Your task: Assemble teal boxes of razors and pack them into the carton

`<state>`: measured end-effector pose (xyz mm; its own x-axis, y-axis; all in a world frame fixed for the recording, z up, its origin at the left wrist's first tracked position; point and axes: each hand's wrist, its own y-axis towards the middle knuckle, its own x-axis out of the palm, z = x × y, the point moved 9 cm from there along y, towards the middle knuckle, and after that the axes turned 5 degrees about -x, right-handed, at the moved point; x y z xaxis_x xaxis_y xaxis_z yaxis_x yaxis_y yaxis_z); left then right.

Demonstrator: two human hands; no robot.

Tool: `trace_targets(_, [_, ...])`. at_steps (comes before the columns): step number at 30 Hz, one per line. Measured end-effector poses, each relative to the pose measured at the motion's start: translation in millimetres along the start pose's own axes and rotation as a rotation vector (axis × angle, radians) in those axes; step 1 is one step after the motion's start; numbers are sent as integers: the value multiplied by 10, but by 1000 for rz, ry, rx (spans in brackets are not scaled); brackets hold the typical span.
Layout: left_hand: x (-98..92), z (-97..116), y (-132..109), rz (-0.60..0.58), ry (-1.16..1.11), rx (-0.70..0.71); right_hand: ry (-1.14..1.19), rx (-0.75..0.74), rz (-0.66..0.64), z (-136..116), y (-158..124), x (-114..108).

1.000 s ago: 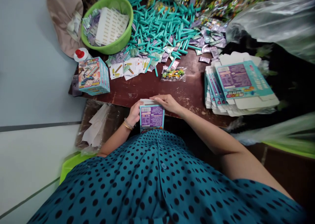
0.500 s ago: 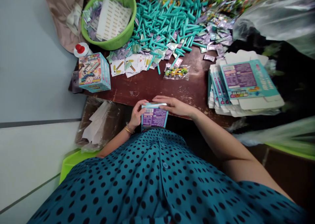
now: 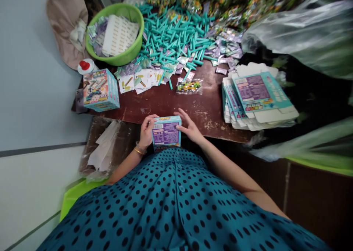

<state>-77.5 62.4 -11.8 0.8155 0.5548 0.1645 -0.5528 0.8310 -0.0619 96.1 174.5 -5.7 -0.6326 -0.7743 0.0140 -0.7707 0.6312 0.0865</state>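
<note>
The box point(image 3: 166, 132) is up against the person's shirt point(image 3: 176, 199), at the near edge of the table point(image 3: 132, 103). The left hand point(image 3: 146, 131) is curled around its left side, with a thumb on the face and fingers at the top, and has hold of it. The right hand point(image 3: 191, 129) is spread wide and loose, its thumb by the box's right edge; I can't tell if it presses. The top looks shut, so this seems to be the closing step, about done. The next move calls for a firm but soft grip, so the thin card doesn't bend. Flat boxes point(image 3: 256, 93) sit in a pile to the right.
</note>
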Motion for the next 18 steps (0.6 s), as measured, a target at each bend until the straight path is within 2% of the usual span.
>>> trace_targets(3, [-201, 610, 197, 92, 12, 213, -89, -124, 45, -530, 92, 147])
trace_targets(5, [-463, 1024, 312, 240, 29, 386, -332, -265, 100, -878, 163, 315])
trace_targets(6, [-596, 1181, 351, 321, 54, 454, -461, -327, 107, -972, 207, 445])
trace_targets(8, [-748, 1363, 402, 417, 192, 524, -660, -407, 33, -924, 339, 756])
trace_targets(9, [-740, 1381, 422, 416, 316, 526, -723, -427, -23, -804, 430, 874])
trace_targets(10, [-673, 1342, 437, 381, 461, 512, -762, -438, -63, -655, 536, 918])
trace_targets(11, [-555, 1248, 442, 320, 611, 490, -783, -444, -72, -503, 657, 869])
trace_targets(12, [-393, 1105, 434, 241, 753, 468, -796, -442, -42, -367, 790, 716])
trace_targets(13, [-197, 928, 416, 156, 878, 451, -812, -423, 35, -250, 925, 461])
trace_targets(16, [504, 326, 384, -99, 1140, 429, -931, -248, 364, 35, 1197, -582])
trace_targets(18, [931, -25, 439, -224, 1239, 418, -1045, -121, 397, 221, 1232, -1052])
